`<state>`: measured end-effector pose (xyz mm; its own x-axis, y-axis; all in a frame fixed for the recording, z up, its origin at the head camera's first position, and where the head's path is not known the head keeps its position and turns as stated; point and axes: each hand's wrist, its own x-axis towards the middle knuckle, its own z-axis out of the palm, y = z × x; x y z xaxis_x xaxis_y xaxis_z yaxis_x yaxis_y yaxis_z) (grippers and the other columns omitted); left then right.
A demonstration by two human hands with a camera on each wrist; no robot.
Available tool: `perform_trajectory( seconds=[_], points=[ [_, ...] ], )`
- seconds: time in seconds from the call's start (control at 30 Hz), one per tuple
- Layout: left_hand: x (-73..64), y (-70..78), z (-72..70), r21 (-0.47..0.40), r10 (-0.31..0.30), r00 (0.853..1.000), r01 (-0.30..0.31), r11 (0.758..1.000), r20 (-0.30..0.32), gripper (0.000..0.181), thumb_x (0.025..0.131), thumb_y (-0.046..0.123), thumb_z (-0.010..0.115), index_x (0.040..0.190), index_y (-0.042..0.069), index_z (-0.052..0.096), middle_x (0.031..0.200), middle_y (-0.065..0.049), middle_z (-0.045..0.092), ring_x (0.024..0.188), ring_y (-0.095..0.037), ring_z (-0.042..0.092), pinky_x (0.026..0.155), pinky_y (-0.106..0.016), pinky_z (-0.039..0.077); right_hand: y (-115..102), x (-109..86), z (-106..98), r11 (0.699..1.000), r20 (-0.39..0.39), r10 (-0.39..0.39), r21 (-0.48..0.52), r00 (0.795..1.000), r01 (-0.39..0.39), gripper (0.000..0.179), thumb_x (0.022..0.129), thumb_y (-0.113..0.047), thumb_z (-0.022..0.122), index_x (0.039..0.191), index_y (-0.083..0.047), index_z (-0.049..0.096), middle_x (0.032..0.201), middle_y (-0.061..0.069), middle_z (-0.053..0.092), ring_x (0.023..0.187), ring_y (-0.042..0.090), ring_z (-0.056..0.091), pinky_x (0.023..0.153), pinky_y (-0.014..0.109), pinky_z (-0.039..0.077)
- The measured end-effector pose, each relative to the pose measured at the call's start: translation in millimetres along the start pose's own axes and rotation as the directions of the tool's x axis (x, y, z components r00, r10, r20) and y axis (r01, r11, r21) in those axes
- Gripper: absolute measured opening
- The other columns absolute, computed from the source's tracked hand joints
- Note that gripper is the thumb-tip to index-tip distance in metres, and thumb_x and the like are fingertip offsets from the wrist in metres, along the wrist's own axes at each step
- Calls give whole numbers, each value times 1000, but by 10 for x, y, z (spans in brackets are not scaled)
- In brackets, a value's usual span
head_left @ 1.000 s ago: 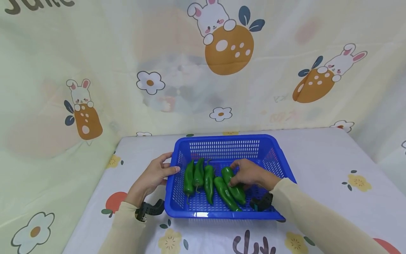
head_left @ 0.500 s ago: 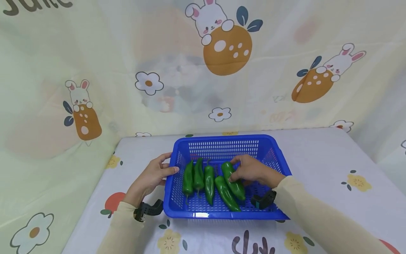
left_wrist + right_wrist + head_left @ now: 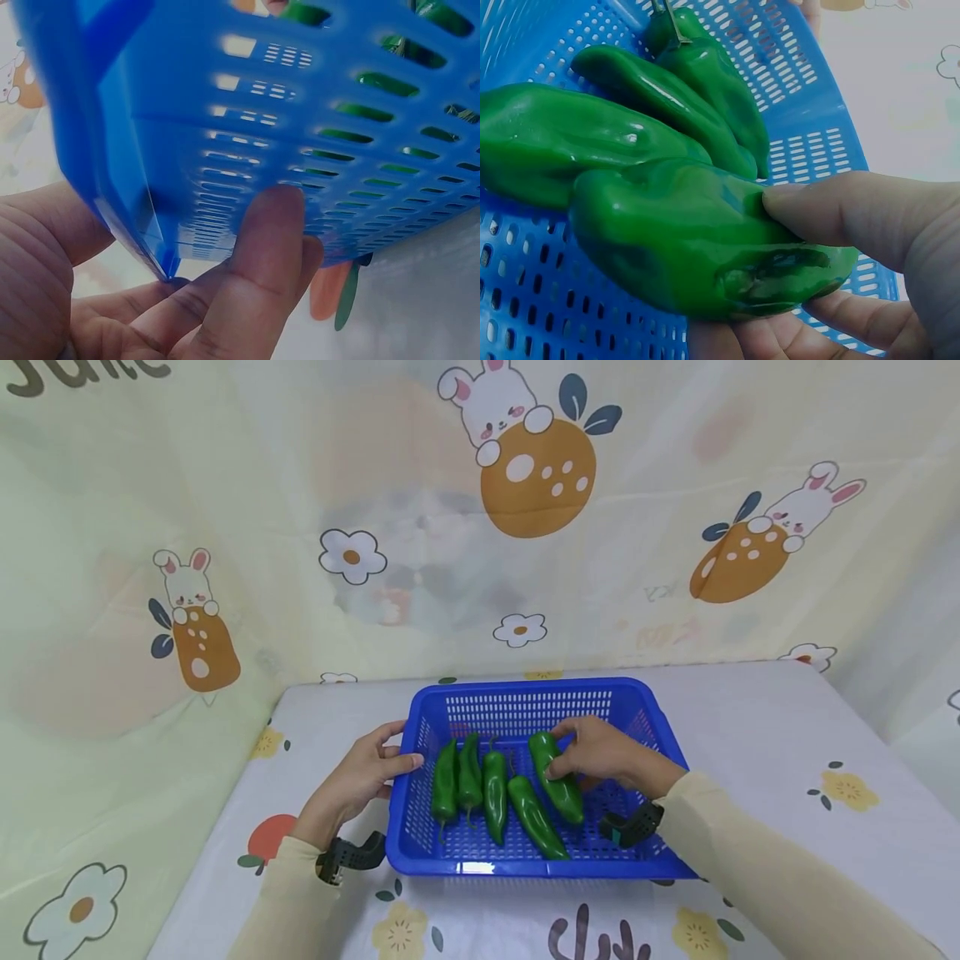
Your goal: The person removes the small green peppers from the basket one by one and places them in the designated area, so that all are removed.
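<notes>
A blue plastic basket (image 3: 510, 867) with slotted walls stands on the table. My left hand (image 3: 360, 781) grips its left side; in the left wrist view, the thumb reaches the rim and the fingers lie against the outer wall (image 3: 180, 127). Over the basket's right half, my right hand (image 3: 603, 752) holds a long green pepper (image 3: 561, 793) between thumb and fingers. In the right wrist view this pepper (image 3: 660, 240) has a dark sunken patch near the thumb. Several more green peppers (image 3: 495, 797) lie side by side along the basket's left and middle.
A pale cloth with printed flowers covers the table (image 3: 765, 735). Behind it hangs a cloth backdrop (image 3: 427, 443) with printed rabbits. Black straps with camera mounts (image 3: 358, 852) sit on both wrists.
My right hand has moved the pepper slightly up and to the right in the head view, widening the gap to the neighbouring pepper. The left hand keeps its grip on the basket.
</notes>
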<state>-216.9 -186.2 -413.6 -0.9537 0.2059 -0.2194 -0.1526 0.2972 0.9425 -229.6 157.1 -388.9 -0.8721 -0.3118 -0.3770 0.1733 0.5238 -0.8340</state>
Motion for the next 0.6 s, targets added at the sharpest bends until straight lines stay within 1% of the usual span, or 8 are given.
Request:
perform_trajectory(
  seconds=[0.3, 0.6],
  points=[
    [4, -9, -10, -1, 8, 1000, -8, 1000, -6, 72, 99, 17, 72, 160, 11, 35, 128, -24, 69, 99, -36, 76, 78, -50, 65, -33, -79, -70, 999, -3, -8, 39, 1000, 8, 75, 82, -5, 81, 146, 10, 45, 100, 19, 67, 82, 24, 73, 76, 45, 66],
    [0, -12, -4, 0, 10, 1000, -10, 1000, 5, 72, 99, 18, 72, 160, 11, 35, 129, -25, 69, 100, -36, 76, 78, -51, 65, 8, -173, -199, 999, -7, -37, 29, 999, 37, 78, 84, -11, 81, 149, 10, 42, 103, 19, 66, 83, 24, 74, 78, 47, 66]
  ],
)
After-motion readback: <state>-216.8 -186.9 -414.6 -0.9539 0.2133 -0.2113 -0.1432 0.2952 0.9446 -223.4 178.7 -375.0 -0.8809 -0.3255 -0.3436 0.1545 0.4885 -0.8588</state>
